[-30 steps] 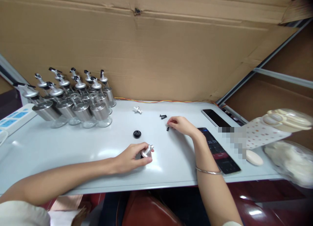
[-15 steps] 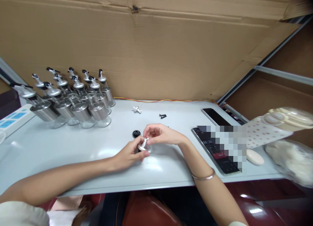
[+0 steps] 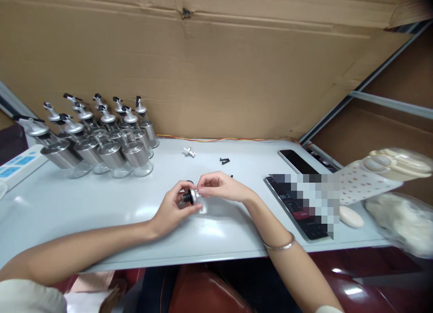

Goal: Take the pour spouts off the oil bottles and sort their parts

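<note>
A bottle pourer [image 3: 191, 196] with a silver cap and a black ribbed stopper is between my hands, just above the table. My left hand [image 3: 173, 209] grips it by the cap's rim, thumb below and fingers above, the stopper pointing left. My right hand [image 3: 219, 186] pinches the silver spout end from the right; its fingertips partly hide the spout. Behind my left fingers, a black round part is mostly hidden. Farther back lie a small silver spout piece [image 3: 189, 152] and small black flip caps [image 3: 224, 160].
Several glass and steel bottles [image 3: 135, 154] with pourers crowd the back left, two without tops in front. A white power strip [image 3: 20, 166] is at far left. Two phones, one being a large dark phone [image 3: 297, 214], lie right, near a white oval object [image 3: 352, 216] and a plastic bag [image 3: 402, 220].
The pourer has been tipped from roughly upright onto its side, so its black stopper now faces left. My left hand has turned with it and now covers most of the black round part.
</note>
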A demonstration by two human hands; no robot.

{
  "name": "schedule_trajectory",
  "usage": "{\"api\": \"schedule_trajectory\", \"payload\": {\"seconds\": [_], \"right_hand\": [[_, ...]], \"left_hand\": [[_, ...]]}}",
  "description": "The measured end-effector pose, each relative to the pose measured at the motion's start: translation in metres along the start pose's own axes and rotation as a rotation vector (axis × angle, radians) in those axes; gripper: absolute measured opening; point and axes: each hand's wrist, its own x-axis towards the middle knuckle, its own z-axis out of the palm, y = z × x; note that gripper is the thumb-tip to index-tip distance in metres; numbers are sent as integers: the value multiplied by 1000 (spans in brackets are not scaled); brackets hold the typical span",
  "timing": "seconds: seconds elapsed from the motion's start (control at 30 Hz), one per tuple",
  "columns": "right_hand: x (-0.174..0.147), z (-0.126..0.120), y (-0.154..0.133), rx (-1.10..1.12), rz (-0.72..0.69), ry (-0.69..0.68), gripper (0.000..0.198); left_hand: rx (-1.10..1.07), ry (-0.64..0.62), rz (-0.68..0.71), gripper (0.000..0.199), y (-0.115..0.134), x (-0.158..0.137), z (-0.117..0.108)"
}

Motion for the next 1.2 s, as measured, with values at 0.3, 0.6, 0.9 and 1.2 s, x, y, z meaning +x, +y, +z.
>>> {"api": "schedule_trajectory", "payload": {"seconds": [0.3, 0.6, 0.9, 1.2], "right_hand": [[2, 2, 6, -44, 20, 25, 18], [-2, 4, -2, -94, -80, 72, 21], [3, 11, 0, -195, -73, 220, 25], [9, 11, 7, -47, -123, 473, 38]], "left_hand": [[-51, 52, 127, 28, -2, 5, -1], [-60, 2, -47, 40, -3, 8, -1], [286, -99, 35, 31, 14, 20, -13], [1034, -124, 600, 28, 41, 53, -23]]}}
